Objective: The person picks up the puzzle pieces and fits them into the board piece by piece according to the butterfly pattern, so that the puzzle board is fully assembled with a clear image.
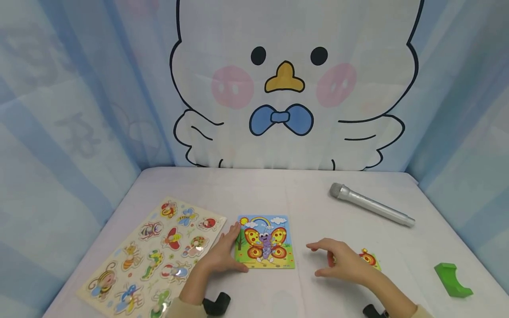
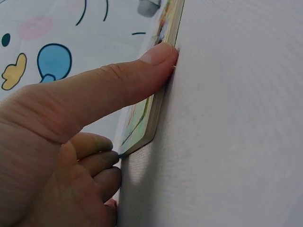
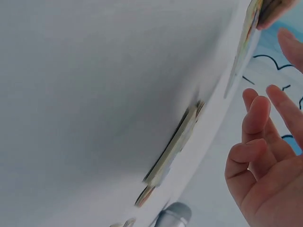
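In the head view a square butterfly puzzle board (image 1: 265, 243) lies flat at mid-table. My left hand (image 1: 220, 252) holds it by the left side, thumb at the bottom edge and fingers along the left edge. The left wrist view shows that thumb pressed on the edge of the board (image 2: 147, 118), with other fingertips curled at its corner. My right hand (image 1: 342, 260) hovers with bent, spread fingers, nothing between them. Beneath it lies a red and yellow puzzle piece (image 1: 370, 258), partly hidden. The right wrist view shows thin stacked pieces (image 3: 173, 146) apart from the fingers.
A large board of insect pictures (image 1: 153, 251) lies at the left, beside my left forearm. A silver microphone (image 1: 371, 204) rests at the back right. A green arch-shaped block (image 1: 453, 280) sits near the right edge. Patterned curtains (image 1: 99, 110) surround the white table (image 1: 306, 190).
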The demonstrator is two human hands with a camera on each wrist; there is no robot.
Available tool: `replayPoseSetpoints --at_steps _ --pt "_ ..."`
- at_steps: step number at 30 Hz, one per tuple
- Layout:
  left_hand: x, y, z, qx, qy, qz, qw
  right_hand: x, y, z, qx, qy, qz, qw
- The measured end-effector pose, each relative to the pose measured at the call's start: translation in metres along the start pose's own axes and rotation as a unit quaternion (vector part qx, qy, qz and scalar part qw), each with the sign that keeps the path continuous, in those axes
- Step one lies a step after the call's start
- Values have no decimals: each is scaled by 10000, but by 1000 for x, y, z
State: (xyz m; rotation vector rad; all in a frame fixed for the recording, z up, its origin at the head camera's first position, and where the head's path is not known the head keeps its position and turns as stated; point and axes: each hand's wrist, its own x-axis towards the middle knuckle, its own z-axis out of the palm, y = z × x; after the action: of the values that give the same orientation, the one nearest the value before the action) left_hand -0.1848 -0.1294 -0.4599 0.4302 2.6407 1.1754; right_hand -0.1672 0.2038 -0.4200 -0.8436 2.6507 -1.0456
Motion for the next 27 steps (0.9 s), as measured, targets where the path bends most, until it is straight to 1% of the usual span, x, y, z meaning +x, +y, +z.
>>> replayPoseSetpoints --at_steps 5,9,14,19,24,27 --pt "0 1 -1 3 9 -14 10000 -17 13 -10 -7 256 -105 9996" --pt "-1 2 -1 -13 16 -29 10000 -25 21 -17 -266 318 -67 9991" --pt "-1 3 -1 -50 23 -34 10000 -33 28 -25 -714 170 330 9968" --pt "-1 3 -1 -70 7 -71 10000 -38 31 -30 -960 -93 842 9918" --pt "-2 3 -1 29 39 30 10000 -36 33 -31 -1171 -150 1015 9878" --pt "-2 3 -1 70 43 35 10000 -33 33 -31 -1222 -131 1118 9861"
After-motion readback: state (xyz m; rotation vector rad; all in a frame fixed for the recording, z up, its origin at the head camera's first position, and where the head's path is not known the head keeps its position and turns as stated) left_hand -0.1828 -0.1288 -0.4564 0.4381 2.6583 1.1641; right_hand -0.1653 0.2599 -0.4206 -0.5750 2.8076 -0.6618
